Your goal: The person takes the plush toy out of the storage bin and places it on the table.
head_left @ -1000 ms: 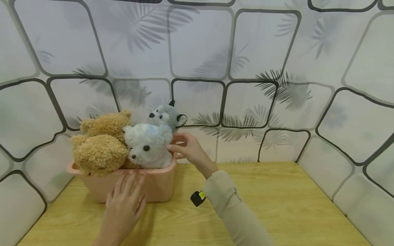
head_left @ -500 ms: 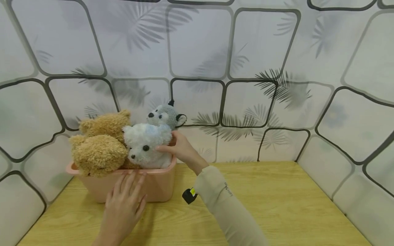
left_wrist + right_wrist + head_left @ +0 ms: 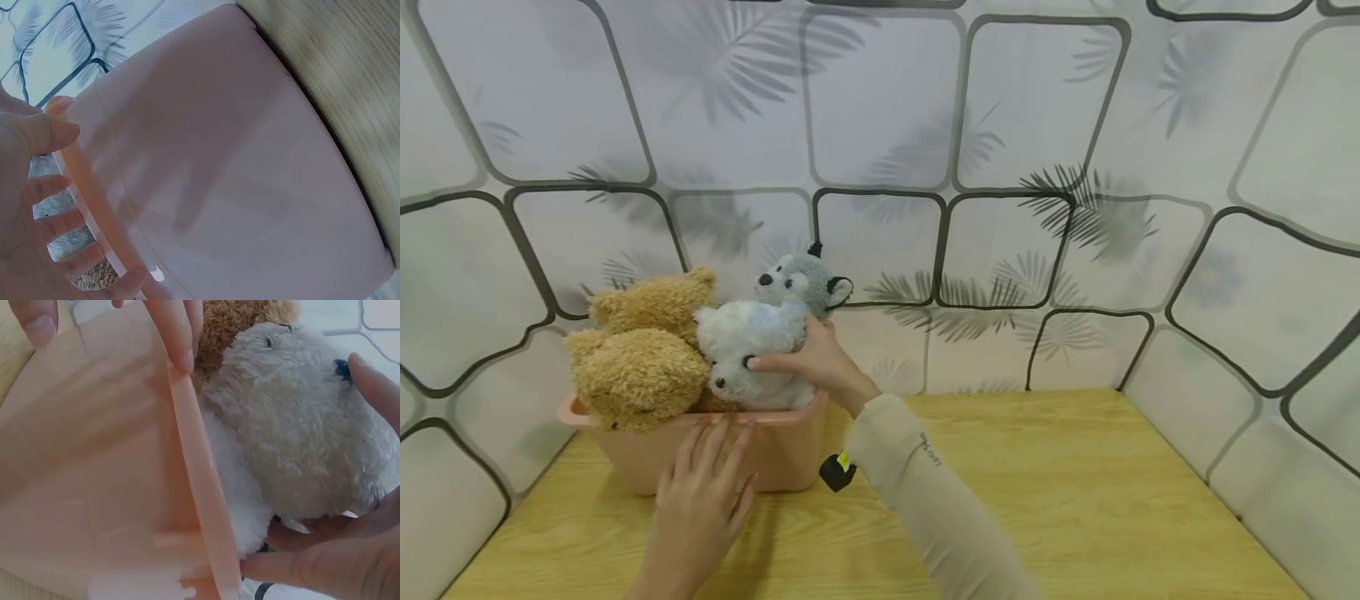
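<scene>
A pink plastic bin (image 3: pixel 790 454) on the table holds several plush toys. My right hand (image 3: pixel 826 360) grips the head of a fluffy white plush toy (image 3: pixel 747 327), its thumb across the face by the eye and the fingers round the far side. In the right wrist view the white plush toy (image 3: pixel 300 419) rises above the bin's rim (image 3: pixel 203 481), its lower body inside. The left hand (image 3: pixel 703 492) rests its fairly straight fingers on the bin's front rim. Behind the white toy sits a grey husky plush (image 3: pixel 805 279).
Two curly tan plush toys (image 3: pixel 640 375) fill the bin's left side, one behind the other. The wooden table (image 3: pixel 1037 483) stretches to the right. Patterned fabric walls (image 3: pixel 887 108) enclose the back and sides.
My right hand has moved left from the bin's right end onto the white plush toy, its thumb sliding across the face. The left hand stays on the rim.
</scene>
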The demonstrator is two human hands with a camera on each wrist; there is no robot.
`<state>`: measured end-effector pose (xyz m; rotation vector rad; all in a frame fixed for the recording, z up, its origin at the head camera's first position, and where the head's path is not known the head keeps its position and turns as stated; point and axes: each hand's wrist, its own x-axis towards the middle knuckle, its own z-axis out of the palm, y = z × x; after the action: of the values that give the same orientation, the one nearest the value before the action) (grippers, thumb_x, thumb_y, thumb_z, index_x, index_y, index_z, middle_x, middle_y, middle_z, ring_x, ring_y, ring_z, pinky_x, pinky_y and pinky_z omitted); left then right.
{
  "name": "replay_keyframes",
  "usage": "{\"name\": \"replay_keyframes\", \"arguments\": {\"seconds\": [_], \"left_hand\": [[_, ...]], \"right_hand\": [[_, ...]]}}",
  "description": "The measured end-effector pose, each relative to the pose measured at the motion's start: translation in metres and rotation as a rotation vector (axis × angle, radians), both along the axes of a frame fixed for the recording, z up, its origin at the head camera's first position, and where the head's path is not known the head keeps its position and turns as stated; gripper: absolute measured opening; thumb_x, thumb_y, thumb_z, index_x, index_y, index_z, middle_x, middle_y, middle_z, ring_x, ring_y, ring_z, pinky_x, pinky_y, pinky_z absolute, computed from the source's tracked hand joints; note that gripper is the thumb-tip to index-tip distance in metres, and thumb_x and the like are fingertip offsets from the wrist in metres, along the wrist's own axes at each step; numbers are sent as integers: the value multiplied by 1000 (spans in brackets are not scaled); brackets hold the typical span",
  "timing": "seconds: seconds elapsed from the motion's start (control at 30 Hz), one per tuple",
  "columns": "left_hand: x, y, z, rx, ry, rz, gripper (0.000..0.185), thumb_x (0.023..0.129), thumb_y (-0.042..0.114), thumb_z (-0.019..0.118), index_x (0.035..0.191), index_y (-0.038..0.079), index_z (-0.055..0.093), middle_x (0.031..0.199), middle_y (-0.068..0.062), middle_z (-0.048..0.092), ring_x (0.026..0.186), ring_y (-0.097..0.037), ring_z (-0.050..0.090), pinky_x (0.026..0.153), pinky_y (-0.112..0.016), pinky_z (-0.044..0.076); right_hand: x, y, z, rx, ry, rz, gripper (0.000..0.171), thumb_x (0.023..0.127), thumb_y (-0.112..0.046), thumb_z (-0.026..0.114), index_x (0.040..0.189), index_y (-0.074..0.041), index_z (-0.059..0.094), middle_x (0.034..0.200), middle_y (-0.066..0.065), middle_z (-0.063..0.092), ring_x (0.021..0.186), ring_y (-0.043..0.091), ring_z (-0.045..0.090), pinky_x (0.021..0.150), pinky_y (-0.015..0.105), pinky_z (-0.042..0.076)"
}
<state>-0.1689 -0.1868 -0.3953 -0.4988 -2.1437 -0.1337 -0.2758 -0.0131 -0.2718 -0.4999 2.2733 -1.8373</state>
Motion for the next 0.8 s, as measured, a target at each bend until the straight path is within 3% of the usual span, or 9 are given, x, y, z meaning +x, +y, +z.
{"name": "replay_keyframes", "arguments": {"seconds": [0.07,0.13,0.27,0.37,0.47,0.63,0.8], "left_hand": [[0,0,0,-2,1,1,69,108,51,16,137,5,59,133,-23,55,118,-51,52,62,-67,51],[0,0,0,0,-2,3,69,108,51,16,137,5,58,133,-23,55,118,-51,52,62,-67,51],[0,0,0,4,-8,4,69,108,52,16,138,6,58,134,-23,55,119,-50,51,63,-67,51],[0,0,0,8,-9,4,70,108,52,16,138,5,58,135,-23,54,119,-50,51,64,-68,51],[0,-1,0,11,-11,4,70,108,52,16,137,5,59,136,-22,54,120,-50,51,64,-68,51],[0,-1,0,12,-31,9,71,108,53,15,138,6,59,138,-22,53,121,-50,50,64,-68,51],[0,-1,0,15,-48,13,72,107,54,15,137,6,60,138,-22,54,120,-50,51,64,-68,52]], "right_hand": [[1,-3,0,22,4,-31,105,83,-33,85,163,-16,19,168,16,0,152,33,17,117,51,31],[1,-6,0,15,37,-45,96,86,-32,83,162,-16,27,167,18,4,151,34,17,116,50,33],[0,-8,-2,-25,158,-57,62,92,-24,77,147,-10,51,154,17,39,143,31,33,110,43,42],[-2,-8,-5,-42,260,-73,43,95,-15,72,136,-5,61,136,13,60,133,28,49,105,37,46],[-3,-8,-9,-48,316,-102,39,97,-11,68,134,-2,61,132,14,64,125,28,59,104,37,48],[-2,-5,-16,-72,308,-164,39,100,-15,64,137,-3,58,136,14,61,128,29,56,106,42,46],[-1,0,-23,-160,299,-179,39,103,-15,60,140,-2,54,140,14,57,131,29,53,109,44,44]]}}
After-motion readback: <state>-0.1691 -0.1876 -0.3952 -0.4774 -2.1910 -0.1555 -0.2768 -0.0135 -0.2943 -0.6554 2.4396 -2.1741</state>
